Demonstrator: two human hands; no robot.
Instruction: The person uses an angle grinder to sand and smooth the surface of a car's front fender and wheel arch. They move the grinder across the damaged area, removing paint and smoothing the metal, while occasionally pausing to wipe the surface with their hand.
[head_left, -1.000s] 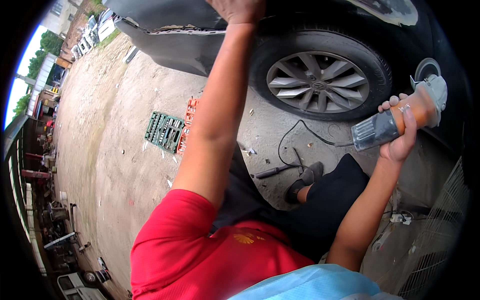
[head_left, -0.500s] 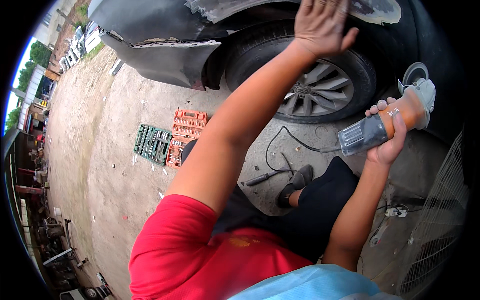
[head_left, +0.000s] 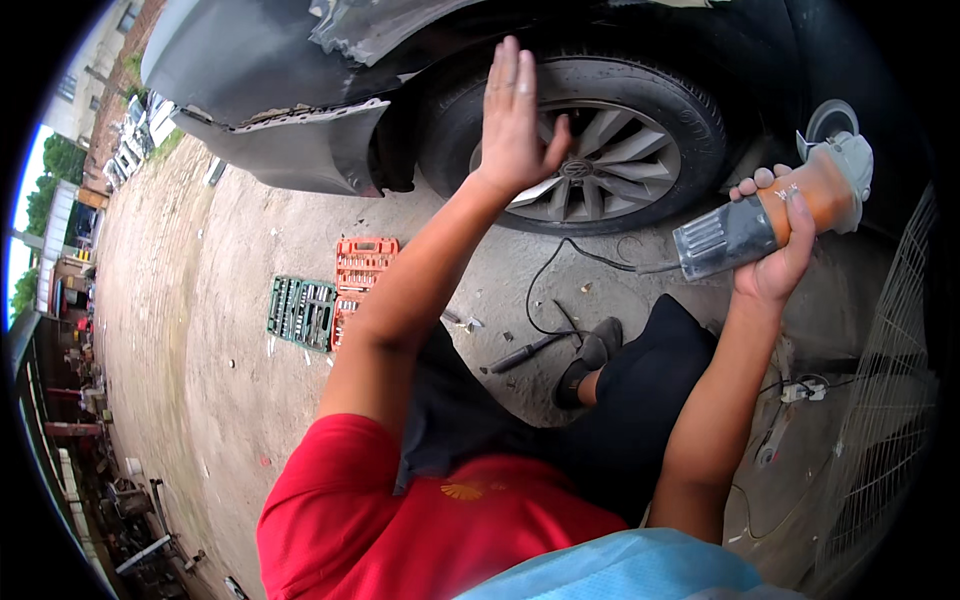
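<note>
An orange and grey angle grinder (head_left: 722, 240) rests in my right hand (head_left: 774, 268), its fingers wrapped round the body. The disc (head_left: 830, 122) points up and away, and a black cord (head_left: 600, 262) runs from the grinder's rear end. My left hand (head_left: 515, 135) is raised with fingers stretched out and thumb apart, holding nothing. Behind that hand stands a car wheel (head_left: 640, 165) with a silver spoked rim, partly covered by it. Above and to the left spreads the dark car body (head_left: 260, 60), with a patchy, bare-looking area along the wheel arch (head_left: 375, 30).
On the concrete floor lie a green tool case (head_left: 302, 312) and an orange socket case (head_left: 366, 262), both opened out. A black-handled tool (head_left: 517, 358) lies by my shoe (head_left: 598, 345). At right stands a wire mesh panel (head_left: 880, 400), near a white power strip (head_left: 803, 392).
My left hand has come down and left from the wheel arch to in front of the wheel. The right hand keeps its hold on the angle grinder, nearly in place.
</note>
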